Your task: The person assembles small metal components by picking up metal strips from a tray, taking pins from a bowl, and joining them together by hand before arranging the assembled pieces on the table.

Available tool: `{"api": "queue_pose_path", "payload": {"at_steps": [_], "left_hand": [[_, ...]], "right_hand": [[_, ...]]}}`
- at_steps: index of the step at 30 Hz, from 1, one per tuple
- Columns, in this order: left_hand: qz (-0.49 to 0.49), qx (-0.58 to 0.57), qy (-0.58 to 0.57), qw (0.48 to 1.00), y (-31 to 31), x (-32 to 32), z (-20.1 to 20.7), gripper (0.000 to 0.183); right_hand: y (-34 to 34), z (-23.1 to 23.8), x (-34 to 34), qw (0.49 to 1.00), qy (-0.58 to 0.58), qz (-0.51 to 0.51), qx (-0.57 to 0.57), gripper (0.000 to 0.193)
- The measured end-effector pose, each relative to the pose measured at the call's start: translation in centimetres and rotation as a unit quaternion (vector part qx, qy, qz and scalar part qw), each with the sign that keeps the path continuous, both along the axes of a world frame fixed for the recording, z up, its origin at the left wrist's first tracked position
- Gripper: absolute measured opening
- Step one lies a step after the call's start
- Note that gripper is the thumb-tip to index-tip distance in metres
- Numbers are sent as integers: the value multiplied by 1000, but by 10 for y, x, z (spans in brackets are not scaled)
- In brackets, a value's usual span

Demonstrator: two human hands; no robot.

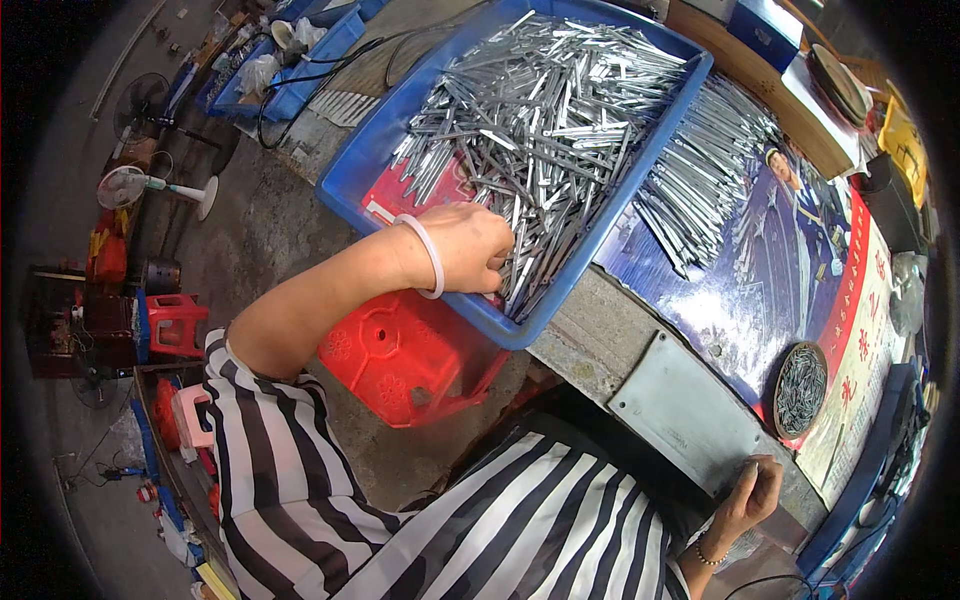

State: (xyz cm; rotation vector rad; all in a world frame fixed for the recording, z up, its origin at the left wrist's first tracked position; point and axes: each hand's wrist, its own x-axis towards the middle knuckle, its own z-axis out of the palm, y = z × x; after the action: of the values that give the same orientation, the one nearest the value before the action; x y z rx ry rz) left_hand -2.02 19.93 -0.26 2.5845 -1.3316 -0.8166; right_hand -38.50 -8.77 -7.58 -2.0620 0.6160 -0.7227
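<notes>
My left hand [465,248] reaches into a blue plastic bin [345,165] heaped with thin silvery metal strips [545,110]. Its fingers curl down among the strips at the bin's near side. Whatever they grip is hidden under the hand. A white bangle circles that wrist. Toward the lower right, my right hand [750,495] is closed, its fingers bent inward, at the near right corner of a flat grey metal plate [690,405]. What its fingers hold, if anything, cannot be made out.
Right of the bin, more metal strips [700,175] lie in a row on a printed poster [740,300]. A round dish [800,390] holds small metal pieces. Below the bin stands a red plastic stool [400,360]. A white fan [150,187] stands at far left.
</notes>
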Motion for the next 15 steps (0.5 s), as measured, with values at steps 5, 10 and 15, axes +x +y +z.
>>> {"api": "queue_pose_path", "payload": {"at_steps": [5, 10, 15], "left_hand": [[47, -18, 16, 999, 2, -1, 2, 14], [129, -100, 0, 987, 0, -5, 3, 14], [140, -191, -3, 972, -19, -27, 14, 9]], "right_hand": [[-3, -2, 0, 1000, 4, 7, -23, 9], [-5, 2, -3, 1000, -4, 10, -1, 8], [-3, 7, -4, 1000, -19, -6, -19, 4]]}}
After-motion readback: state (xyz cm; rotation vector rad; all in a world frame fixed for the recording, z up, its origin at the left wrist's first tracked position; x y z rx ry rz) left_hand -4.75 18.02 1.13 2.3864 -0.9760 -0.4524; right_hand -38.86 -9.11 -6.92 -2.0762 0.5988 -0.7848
